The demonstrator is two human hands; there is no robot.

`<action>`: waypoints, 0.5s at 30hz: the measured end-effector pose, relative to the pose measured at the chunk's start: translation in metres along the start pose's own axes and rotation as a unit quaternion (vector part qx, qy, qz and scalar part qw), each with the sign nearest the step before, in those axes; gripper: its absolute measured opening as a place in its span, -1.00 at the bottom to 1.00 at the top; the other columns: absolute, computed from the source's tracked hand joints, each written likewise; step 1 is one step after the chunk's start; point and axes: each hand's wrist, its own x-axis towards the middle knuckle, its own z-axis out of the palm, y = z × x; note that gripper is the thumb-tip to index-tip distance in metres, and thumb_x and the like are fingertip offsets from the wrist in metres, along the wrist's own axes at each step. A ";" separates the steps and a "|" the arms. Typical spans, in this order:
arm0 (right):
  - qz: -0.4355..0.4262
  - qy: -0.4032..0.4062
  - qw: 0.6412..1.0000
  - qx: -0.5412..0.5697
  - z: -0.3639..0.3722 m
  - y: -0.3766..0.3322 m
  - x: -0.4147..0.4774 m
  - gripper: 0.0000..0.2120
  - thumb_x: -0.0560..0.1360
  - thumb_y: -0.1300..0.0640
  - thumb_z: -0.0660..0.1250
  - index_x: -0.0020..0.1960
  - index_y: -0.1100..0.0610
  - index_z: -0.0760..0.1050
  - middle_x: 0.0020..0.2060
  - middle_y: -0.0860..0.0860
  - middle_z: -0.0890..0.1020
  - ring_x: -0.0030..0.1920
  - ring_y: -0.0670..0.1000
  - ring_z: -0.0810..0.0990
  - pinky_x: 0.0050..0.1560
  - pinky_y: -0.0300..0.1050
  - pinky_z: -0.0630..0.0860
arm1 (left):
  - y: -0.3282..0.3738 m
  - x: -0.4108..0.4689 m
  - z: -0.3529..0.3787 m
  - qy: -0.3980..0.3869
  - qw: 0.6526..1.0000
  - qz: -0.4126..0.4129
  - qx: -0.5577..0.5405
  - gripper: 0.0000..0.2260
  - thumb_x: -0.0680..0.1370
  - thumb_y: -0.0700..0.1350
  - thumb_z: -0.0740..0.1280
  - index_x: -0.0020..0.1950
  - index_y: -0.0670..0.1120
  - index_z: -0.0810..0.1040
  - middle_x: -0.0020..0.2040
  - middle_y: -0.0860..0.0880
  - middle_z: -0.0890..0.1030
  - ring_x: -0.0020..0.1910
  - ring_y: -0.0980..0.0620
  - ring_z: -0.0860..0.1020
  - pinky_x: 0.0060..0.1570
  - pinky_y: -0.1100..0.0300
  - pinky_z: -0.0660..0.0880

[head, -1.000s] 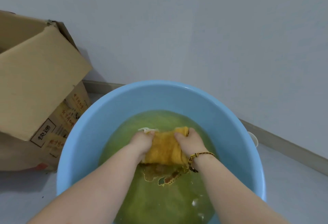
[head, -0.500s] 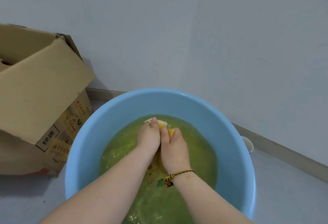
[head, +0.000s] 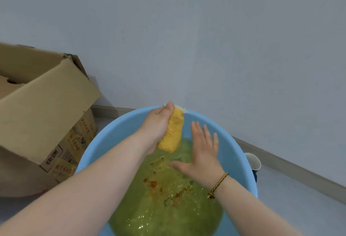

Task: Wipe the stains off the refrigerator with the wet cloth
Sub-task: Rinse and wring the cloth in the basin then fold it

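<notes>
The right hand point(head: 204, 157) hovers flat over the greenish water point(head: 168, 207), fingers spread, holding nothing. Just left of it and farther out, the left hand point(head: 157, 125) grips the wet yellow cloth point(head: 173, 132) — rolled, its long axis running from the wrist toward the far rim of the basin point(head: 198, 117). No refrigerator in sight. Left of that hand, a cardboard box point(head: 37, 104) bears printed characters — too blurred to read.

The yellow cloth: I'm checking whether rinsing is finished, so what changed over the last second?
Both hands gripped the cloth in the water. Now the left hand alone grips it and has raised it toward the basin's far rim, mostly out of the green water. The right hand has let go and hovers with fingers spread. Basin and cardboard box stayed put.
</notes>
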 end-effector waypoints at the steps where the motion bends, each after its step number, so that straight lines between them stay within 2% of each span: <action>1: -0.030 0.009 0.999 -0.026 0.005 -0.004 0.003 0.11 0.29 -0.31 0.34 0.48 0.08 -0.32 0.50 -0.05 -0.15 0.42 -0.14 -0.34 0.34 -0.14 -0.46 | 0.006 -0.001 0.001 -0.010 1.000 0.002 -0.013 -0.66 0.59 0.04 0.11 -0.31 -0.05 0.47 -0.38 0.04 0.53 -0.37 0.13 0.49 -0.29 0.29 0.40; 2: -0.055 0.047 0.997 -0.015 0.009 -0.007 0.008 0.12 0.25 -0.34 0.31 0.47 0.06 -0.32 0.50 -0.01 -0.09 0.42 -0.15 -0.30 0.33 -0.16 -0.47 | 0.011 -0.002 0.001 -0.020 0.999 -0.001 -0.028 -0.64 0.59 0.06 0.11 -0.33 -0.06 0.46 -0.45 0.06 0.53 -0.42 0.15 0.49 -0.33 0.30 0.41; 3: -0.074 0.103 0.992 0.013 0.010 -0.010 0.015 0.09 0.19 -0.37 0.25 0.48 0.02 -0.25 0.49 0.03 0.07 0.45 -0.15 -0.18 0.34 -0.18 -0.43 | 0.016 -0.003 0.000 -0.032 0.999 -0.007 -0.043 -0.62 0.58 0.09 0.10 -0.34 -0.06 0.46 -0.52 0.10 0.53 -0.46 0.17 0.50 -0.35 0.31 0.42; 4: -0.085 0.158 0.983 0.039 0.010 -0.011 0.021 0.03 0.16 -0.36 0.20 0.47 0.03 -0.10 0.43 0.05 0.26 0.45 -0.10 0.04 0.36 -0.16 -0.33 | 0.017 -0.001 -0.001 -0.047 0.997 -0.018 -0.059 -0.60 0.57 0.13 0.09 -0.35 -0.05 0.47 -0.56 0.12 0.53 -0.48 0.18 0.51 -0.35 0.30 0.44; 5: -0.098 0.209 0.972 0.042 0.007 -0.013 0.027 -0.06 0.17 -0.34 0.19 0.42 0.08 0.07 0.30 0.04 0.43 0.35 -0.03 0.26 0.37 -0.11 -0.16 | 0.019 -0.001 -0.003 -0.063 0.995 -0.032 -0.075 -0.59 0.56 0.15 0.09 -0.33 -0.06 0.48 -0.55 0.11 0.55 -0.48 0.17 0.53 -0.33 0.28 0.46; 6: -0.121 0.259 0.958 0.029 0.005 -0.013 0.032 -0.17 0.22 -0.32 0.20 0.33 0.14 0.20 0.16 0.02 0.52 0.19 0.02 0.40 0.32 -0.06 0.02 | 0.020 -0.001 -0.006 -0.082 0.991 -0.043 -0.092 -0.58 0.56 0.15 0.08 -0.32 -0.07 0.51 -0.52 0.08 0.57 -0.47 0.15 0.55 -0.30 0.26 0.48; 7: -0.157 0.305 0.939 0.003 0.002 -0.011 0.036 -0.28 0.29 -0.29 0.19 0.27 0.17 0.27 0.06 0.01 0.51 0.08 0.05 0.44 0.24 -0.03 0.16 | 0.021 -0.001 -0.007 -0.099 0.987 -0.058 -0.109 -0.59 0.57 0.14 0.09 -0.30 -0.08 0.52 -0.48 0.05 0.59 -0.46 0.13 0.56 -0.27 0.25 0.48; 8: -0.202 0.342 0.918 -0.019 -0.001 -0.011 0.039 -0.37 0.35 -0.25 0.19 0.22 0.17 0.30 0.04 0.02 0.45 0.05 0.07 0.42 0.18 -0.01 0.22 | 0.019 0.000 -0.011 -0.117 0.983 -0.076 -0.122 -0.60 0.57 0.11 0.10 -0.30 -0.09 0.53 -0.45 0.01 0.60 -0.46 0.11 0.57 -0.26 0.23 0.48; 10: -0.291 0.398 0.869 -0.041 -0.005 -0.011 0.044 -0.58 0.36 -0.09 0.26 0.09 0.16 0.33 0.07 0.06 0.39 0.11 0.12 0.38 0.19 0.05 0.25 | 0.015 0.001 -0.017 -0.157 0.970 -0.116 -0.147 -0.63 0.57 0.04 0.13 -0.32 -0.10 0.53 -0.44 -0.02 0.58 -0.47 0.08 0.56 -0.28 0.23 0.48; 12: -0.365 0.396 0.841 -0.050 -0.010 -0.009 0.047 -0.77 0.33 0.19 0.31 -0.06 0.17 0.33 0.00 0.13 0.50 0.05 0.10 0.41 0.18 0.04 0.32 | 0.009 0.000 -0.023 -0.211 0.952 -0.147 -0.163 -0.62 0.55 -0.03 0.16 -0.41 -0.09 0.56 -0.48 0.00 0.57 -0.50 0.09 0.55 -0.37 0.29 0.50; 13: -0.387 0.384 0.837 -0.047 -0.013 -0.007 0.049 -0.78 0.30 0.30 0.29 -0.11 0.17 0.31 -0.12 0.17 0.57 -0.05 0.06 0.43 0.12 0.00 0.36 | 0.007 -0.001 -0.026 -0.232 0.944 -0.157 -0.173 -0.62 0.52 -0.06 0.20 -0.46 -0.10 0.59 -0.48 0.00 0.58 -0.49 0.09 0.56 -0.40 0.32 0.51; 15: -0.407 0.361 0.838 -0.046 -0.023 -0.005 0.051 -0.79 0.27 0.36 0.19 -0.14 0.18 0.29 -0.32 0.19 0.60 -0.22 0.04 0.43 -0.08 -0.10 0.39 | -0.002 -0.001 -0.033 -0.285 0.929 -0.156 -0.175 -0.83 0.34 -0.04 0.44 -0.40 -0.10 0.66 -0.38 -0.01 0.64 -0.38 0.09 0.62 -0.34 0.29 0.56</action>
